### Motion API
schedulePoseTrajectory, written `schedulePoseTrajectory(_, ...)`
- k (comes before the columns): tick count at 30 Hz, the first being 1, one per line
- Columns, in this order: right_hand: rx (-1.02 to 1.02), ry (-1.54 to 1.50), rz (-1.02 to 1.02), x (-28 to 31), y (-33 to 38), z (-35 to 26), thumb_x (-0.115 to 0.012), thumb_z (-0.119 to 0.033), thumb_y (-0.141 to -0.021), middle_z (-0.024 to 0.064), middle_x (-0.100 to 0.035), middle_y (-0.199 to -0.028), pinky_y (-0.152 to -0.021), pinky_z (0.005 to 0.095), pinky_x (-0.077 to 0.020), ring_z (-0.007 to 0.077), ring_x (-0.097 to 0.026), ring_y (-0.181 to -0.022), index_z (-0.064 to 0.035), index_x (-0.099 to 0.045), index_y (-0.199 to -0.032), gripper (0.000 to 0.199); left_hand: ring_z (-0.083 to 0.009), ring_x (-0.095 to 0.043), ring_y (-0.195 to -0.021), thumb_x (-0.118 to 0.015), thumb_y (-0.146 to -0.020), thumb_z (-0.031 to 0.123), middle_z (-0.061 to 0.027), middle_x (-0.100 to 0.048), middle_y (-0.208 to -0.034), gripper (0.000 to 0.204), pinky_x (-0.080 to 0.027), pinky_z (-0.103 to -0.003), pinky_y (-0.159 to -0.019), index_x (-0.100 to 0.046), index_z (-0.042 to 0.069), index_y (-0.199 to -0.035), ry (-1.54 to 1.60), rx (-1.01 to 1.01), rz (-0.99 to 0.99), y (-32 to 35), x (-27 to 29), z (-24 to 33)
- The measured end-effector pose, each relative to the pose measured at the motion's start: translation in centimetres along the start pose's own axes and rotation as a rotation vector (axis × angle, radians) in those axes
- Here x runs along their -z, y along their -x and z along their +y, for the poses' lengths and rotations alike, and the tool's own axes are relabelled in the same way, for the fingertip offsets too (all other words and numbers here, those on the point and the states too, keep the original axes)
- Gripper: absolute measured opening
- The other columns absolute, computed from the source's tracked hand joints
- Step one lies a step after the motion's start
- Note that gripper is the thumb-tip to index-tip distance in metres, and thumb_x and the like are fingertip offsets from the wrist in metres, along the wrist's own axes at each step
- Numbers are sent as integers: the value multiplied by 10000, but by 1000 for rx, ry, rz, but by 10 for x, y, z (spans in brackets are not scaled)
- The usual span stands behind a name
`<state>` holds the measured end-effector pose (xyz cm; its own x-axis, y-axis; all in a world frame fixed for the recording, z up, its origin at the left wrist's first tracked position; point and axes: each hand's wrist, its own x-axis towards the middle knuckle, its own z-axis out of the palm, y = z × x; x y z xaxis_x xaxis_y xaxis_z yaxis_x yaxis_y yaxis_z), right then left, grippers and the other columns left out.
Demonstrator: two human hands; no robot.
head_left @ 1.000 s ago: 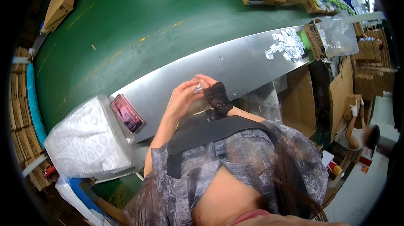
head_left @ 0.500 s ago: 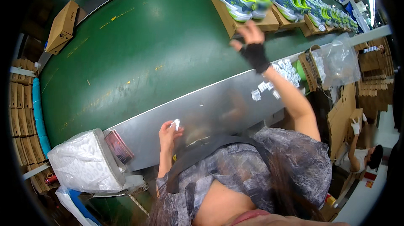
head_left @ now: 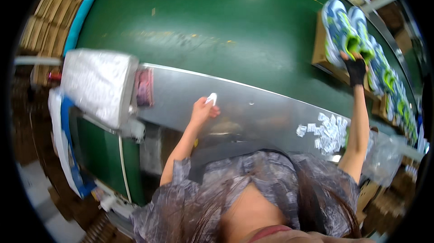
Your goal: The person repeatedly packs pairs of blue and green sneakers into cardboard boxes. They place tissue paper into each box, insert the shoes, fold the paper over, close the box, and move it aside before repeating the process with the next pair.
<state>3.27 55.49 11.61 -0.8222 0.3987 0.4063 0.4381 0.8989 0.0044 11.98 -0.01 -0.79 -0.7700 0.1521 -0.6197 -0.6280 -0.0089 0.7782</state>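
My left hand (head_left: pixel 203 112) is above the grey metal ledge, its fingers closed on a small white packet (head_left: pixel 211 99). At the right, my right hand (head_left: pixel 356 69), in a black fingerless glove, reaches over the green conveyor belt (head_left: pixel 217 26) to the heels of a pair of blue, white and lime sneakers (head_left: pixel 337 28). Its fingers curl at the heel collars, partly hidden by them. The pair rests on a brown cardboard box (head_left: pixel 319 53). Several more small white packets (head_left: pixel 332 134) lie in a loose pile on the ledge, left of my right forearm.
More sneakers (head_left: pixel 388 78) on boxes line the belt at far right. A plastic-wrapped white bundle (head_left: pixel 97 87) sits at left beside a pink-red packet (head_left: pixel 144 88). Stacked cartons (head_left: pixel 58 12) stand beyond a teal roll (head_left: pixel 83 17). Clear plastic bags (head_left: pixel 384 159) hang by my right arm.
My view has turned to the right. My right hand has gone from open in front of the sneakers to their heels. My left hand keeps the white packet.
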Motion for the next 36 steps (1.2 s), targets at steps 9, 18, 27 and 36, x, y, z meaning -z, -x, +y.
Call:
schedulePoseTrajectory(9,809,-298,-146,113,139,-104,-743,-351,-597,151,-544,-1053,-871,471,-307,321,-493,-953,-70,-574,-829,401,-112,-577,-645,-478,-884,172,-75,-613,-707,187,-450,-230,-580,-526,-7,-911,-100,-455,114,25,14,99)
schedulePoseTrajectory(18,1351,-566,-258,99,229,-232,-607,-303,-602,185,-547,-999,-879,517,-350,300,-506,-961,-75,-529,-690,256,-193,-585,-618,-500,-843,181,-129,-600,-692,180,-446,-311,-590,-542,6,-848,-644,-883,42,-11,-80,176)
schedulePoseTrajectory(27,621,-689,-132,27,120,-150,-640,-183,-620,150,-561,-1027,-810,405,-423,330,-522,-950,-106,-594,-1003,393,-250,-636,-668,-484,-771,195,-124,-627,-627,213,-481,-361,-658,-578,7,-741,-879,-311,-209,-85,-53,107)
schedulePoseTrajectory(36,133,-10,-167,-64,71,-80,-642,-141,-679,174,-276,-1361,-946,599,-207,308,-255,-1267,-158,-244,-1350,780,-215,-614,-582,-487,-818,192,-116,-606,-596,211,-454,-333,-560,-527,-9,-771,-664,-341,-77,-72,-52,103)
